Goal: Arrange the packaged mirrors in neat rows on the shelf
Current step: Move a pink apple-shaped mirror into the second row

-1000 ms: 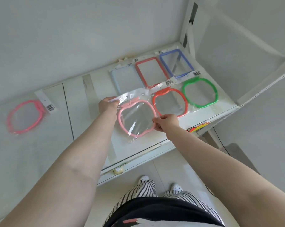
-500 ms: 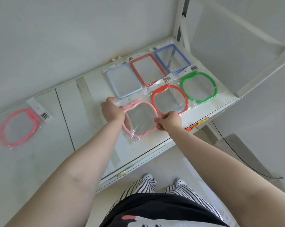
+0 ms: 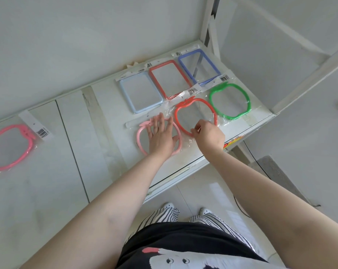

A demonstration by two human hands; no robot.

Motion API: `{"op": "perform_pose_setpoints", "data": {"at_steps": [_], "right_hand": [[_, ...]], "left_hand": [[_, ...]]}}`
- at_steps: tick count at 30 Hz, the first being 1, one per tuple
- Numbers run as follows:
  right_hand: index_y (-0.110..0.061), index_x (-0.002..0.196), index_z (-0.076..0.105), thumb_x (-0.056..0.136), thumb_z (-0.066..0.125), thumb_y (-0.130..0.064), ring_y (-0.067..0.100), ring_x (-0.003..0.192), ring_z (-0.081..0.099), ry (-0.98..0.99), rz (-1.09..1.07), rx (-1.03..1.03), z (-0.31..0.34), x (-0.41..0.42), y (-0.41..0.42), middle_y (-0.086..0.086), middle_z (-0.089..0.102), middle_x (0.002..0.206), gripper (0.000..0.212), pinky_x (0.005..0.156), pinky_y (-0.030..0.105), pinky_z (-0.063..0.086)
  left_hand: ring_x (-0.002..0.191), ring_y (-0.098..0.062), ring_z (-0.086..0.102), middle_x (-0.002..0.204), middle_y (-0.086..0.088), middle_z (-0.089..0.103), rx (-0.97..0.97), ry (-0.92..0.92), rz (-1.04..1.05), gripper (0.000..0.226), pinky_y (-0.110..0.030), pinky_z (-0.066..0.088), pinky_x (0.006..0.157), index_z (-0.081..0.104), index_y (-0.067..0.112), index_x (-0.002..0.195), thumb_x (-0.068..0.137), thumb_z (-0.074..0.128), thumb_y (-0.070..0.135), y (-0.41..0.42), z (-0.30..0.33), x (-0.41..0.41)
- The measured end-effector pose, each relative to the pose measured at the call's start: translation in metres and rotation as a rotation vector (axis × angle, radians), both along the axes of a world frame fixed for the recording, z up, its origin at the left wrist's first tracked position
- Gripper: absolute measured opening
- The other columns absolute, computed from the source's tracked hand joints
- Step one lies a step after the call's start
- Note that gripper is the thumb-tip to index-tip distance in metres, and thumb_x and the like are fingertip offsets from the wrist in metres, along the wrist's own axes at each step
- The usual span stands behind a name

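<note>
Since a second ago I've laid the pale pink mirror [image 3: 158,137] flat left of the red apple mirror [image 3: 195,116], left hand [image 3: 161,137] open on it, right hand [image 3: 210,135] pinching its wrap; the last pink mirror [image 3: 11,146] lies far left, nearer my left hand.

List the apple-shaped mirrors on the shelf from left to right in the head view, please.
Bright pink mirror → pale pink mirror under the left hand → red mirror, its wrap pinched by the right hand → green mirror.

light pink mirror [image 3: 140,137] now flat, left hand [image 3: 160,136] pressing it
</note>
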State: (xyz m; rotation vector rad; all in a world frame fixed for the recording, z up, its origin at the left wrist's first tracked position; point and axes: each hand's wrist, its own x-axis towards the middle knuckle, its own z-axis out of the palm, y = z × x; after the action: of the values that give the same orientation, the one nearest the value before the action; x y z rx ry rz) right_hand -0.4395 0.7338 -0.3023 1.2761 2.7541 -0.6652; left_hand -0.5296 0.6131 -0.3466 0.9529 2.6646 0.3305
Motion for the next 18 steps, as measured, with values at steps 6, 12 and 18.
{"op": "perform_pose_setpoints", "data": {"at_steps": [6,12,18], "right_hand": [[-0.023,0.116,0.062,0.087,0.064,-0.032,0.035,0.124,0.035,0.056,0.065,-0.035,-0.017,0.013,0.007,0.009,0.046,0.133,0.030,0.099,0.041,0.035],[-0.028,0.119,0.058,0.088,0.062,-0.031,0.036,0.125,0.035,0.048,0.040,-0.025,-0.026,0.009,-0.001,0.009,0.040,0.139,0.031,0.097,0.043,0.043],[-0.028,0.114,0.057,0.089,0.062,-0.034,0.035,0.122,0.037,0.035,0.046,0.002,-0.026,0.008,0.000,0.009,0.042,0.133,0.027,0.095,0.042,0.042]], "left_hand": [[0.148,-0.033,-0.015,0.161,-0.010,-0.012,-0.018,0.024,-0.002,0.071,-0.049,-0.005,0.119,0.002,0.022,0.154,0.097,0.043,0.038,0.002,-0.003,-0.001],[0.148,-0.033,-0.014,0.161,-0.011,-0.012,-0.026,0.022,-0.014,0.072,-0.049,-0.005,0.119,0.002,0.022,0.154,0.097,0.044,0.037,0.003,-0.001,-0.004],[0.148,-0.033,-0.015,0.161,-0.012,-0.013,-0.029,0.008,-0.024,0.071,-0.050,-0.006,0.119,0.002,0.022,0.154,0.098,0.043,0.036,0.002,-0.001,-0.005]]}}
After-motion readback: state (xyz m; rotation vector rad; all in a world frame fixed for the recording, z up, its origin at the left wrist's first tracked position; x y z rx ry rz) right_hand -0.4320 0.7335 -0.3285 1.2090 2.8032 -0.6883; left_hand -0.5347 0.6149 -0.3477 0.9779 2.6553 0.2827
